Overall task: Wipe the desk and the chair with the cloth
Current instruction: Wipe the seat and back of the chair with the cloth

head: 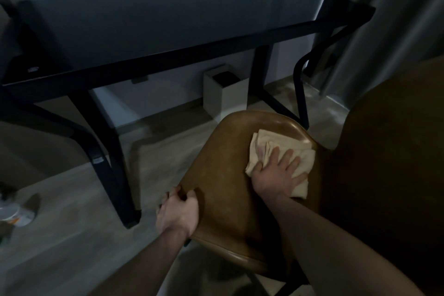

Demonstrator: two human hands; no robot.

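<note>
While left hand (177, 211) grips chair (223, 175), cloth (281, 161) lies under right hand (278, 173).

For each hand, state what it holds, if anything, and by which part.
The left hand grips the chair seat's left edge. The right hand grips nothing; its straight fingers press the cloth flat.

both forearms reach forward toward twelve o'clock. the left hand (177, 211) sits at about seven o'clock of the right, its fingers (189, 196) curled over an edge. the right hand (278, 173) lies flat, fingers spread, palm down.
</note>
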